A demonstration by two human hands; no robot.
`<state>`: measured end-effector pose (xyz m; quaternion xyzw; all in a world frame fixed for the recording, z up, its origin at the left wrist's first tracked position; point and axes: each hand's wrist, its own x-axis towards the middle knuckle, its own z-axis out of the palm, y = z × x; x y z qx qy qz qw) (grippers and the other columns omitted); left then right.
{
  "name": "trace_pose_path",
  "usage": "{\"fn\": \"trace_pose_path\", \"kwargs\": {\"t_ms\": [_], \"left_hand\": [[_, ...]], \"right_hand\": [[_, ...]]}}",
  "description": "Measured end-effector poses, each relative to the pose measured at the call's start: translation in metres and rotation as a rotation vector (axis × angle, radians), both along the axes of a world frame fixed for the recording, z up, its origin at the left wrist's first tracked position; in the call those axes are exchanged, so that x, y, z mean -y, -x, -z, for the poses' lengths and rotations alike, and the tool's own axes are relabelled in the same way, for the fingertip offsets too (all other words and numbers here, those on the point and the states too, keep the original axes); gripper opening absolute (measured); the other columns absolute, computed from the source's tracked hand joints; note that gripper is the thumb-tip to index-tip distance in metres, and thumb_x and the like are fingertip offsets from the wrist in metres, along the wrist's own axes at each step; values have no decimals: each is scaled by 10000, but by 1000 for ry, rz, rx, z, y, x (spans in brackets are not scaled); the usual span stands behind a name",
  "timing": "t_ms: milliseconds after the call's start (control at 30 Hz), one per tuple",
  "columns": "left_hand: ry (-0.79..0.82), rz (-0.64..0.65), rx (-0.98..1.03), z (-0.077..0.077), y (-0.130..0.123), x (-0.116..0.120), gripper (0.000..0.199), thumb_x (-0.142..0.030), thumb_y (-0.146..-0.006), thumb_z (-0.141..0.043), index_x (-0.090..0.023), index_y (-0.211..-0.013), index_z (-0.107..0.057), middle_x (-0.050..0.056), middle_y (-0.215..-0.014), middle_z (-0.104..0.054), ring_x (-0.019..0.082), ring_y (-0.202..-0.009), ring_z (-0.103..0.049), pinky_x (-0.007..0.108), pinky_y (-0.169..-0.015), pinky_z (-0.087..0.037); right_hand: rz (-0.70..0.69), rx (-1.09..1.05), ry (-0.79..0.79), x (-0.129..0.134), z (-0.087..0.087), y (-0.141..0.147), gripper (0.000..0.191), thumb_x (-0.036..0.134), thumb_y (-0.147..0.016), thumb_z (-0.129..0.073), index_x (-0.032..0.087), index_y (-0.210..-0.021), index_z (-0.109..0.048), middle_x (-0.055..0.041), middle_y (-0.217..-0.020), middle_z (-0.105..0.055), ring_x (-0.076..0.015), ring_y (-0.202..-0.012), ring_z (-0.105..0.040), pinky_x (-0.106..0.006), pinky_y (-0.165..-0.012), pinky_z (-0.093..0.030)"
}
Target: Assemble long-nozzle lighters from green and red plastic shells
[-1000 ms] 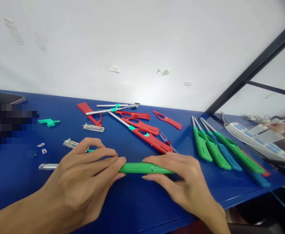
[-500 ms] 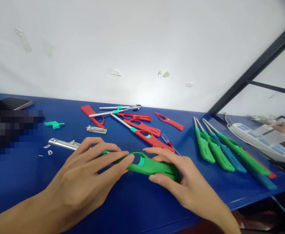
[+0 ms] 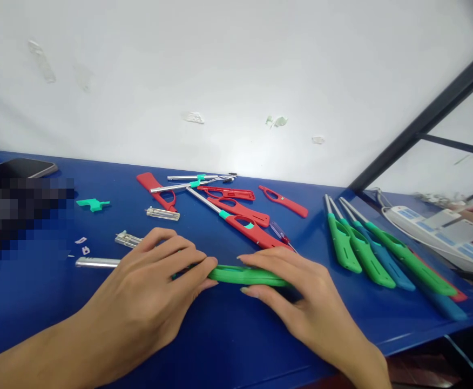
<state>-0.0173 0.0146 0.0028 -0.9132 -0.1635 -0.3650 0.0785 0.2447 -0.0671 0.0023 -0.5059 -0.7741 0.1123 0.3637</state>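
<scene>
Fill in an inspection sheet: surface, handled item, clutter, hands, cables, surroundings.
Surface: glossy blue tabletop.
Handled item: green-handled lighter, metal tube pointing left.
Clutter: red casings, clear plastic piece and screwdriver beyond the hands; more lighters at right.
Hands: left hand gripping the lighter's front, right hand pinching its handle.
Cables: white cable beside a white-and-blue device at right.
Surroundings: white wall with pale patches; dark frame at right.

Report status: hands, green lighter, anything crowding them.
Left hand, right hand gripping green lighter. Metal tube sticking out past left hand. Clear part close beyond left hand, red lighter close beyond right.
</scene>
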Motion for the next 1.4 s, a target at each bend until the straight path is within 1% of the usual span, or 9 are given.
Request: {"fn": "trace_pose_path", "kwargs": {"t_ms": [233,367,467,533,700,933,1167,1267,1400], "left_hand": [[-4,33,31,-4,-3,1,218,-87,-1164,-533,-160,-1078,-719,4,-904,-808,181,-813,-729,408,-870,-493],[-11,18,37,-6,-1,1,196,-85,-1161,-540,-166,-1094,-705,-5,-897,-809,174,-791,-730,412,-873,-493],[-4,8,61,-5,2,-2,149,-83,-1140,-595,-176,-1155,-710,-7,-948,-827,166,-822,-748,401,-885,-499],[9,-5,82,-3,5,-4,150,-79,-1118,-640,-187,-1189,-717,-7,-986,-838,164,-849,-760,393,-898,-505],[32,1,102,1,7,-8,164,-87,-1103,-661,-197,-1209,-719,-6,-1012,-841,178,-886,-761,393,-912,-514],[41,8,76,4,5,-5,153,-90,-1092,-665,-175,-1175,-762,17,-976,-827,202,-890,-737,394,-907,-530],[147,-11,18,5,1,3,232,-160,-1150,-598,-148,-1085,-820,54,-931,-846,228,-876,-714,405,-828,-539],[197,6,5,2,0,4,237,-230,-1155,-616,-177,-1079,-834,34,-895,-839,224,-891,-724,403,-859,-554],[312,-32,42,-12,12,-17,298,-332,-1139,-580,-195,-1194,-839,44,-985,-856,202,-910,-757,365,-887,-584]], "right_hand": [[-109,4,-2,-1,2,-2,239,305,-1122,-726,246,-1327,-834,3,-1282,-894,-184,-1132,-855,-240,-1028,-632],[-40,-34,15,0,0,-3,297,325,-1056,-827,272,-1348,-829,22,-1201,-911,-176,-1018,-877,-234,-976,-653],[38,-68,39,1,-3,-10,406,336,-991,-903,295,-1384,-811,11,-1267,-899,-222,-1112,-878,-276,-1019,-663],[59,-81,54,0,-5,-16,361,305,-1012,-876,308,-1368,-820,15,-1305,-886,-241,-1183,-863,-298,-1051,-662],[31,-99,55,2,-6,-21,214,272,-1079,-768,307,-1272,-854,33,-1262,-898,-209,-1133,-876,-254,-980,-682],[8,-83,57,2,-5,-21,199,273,-1094,-739,323,-1248,-855,53,-1265,-897,-161,-1144,-863,-196,-1048,-631],[29,19,108,-3,2,-28,237,342,-1109,-722,455,-1283,-836,80,-1292,-879,-181,-1196,-843,-266,-1095,-640],[39,58,132,-4,8,-31,237,365,-1117,-700,459,-1290,-832,69,-1294,-874,-200,-1182,-845,-310,-1085,-662],[41,122,158,-5,12,-31,243,387,-1114,-692,460,-1297,-835,69,-1312,-860,-204,-1198,-834,-328,-1090,-660]]}}
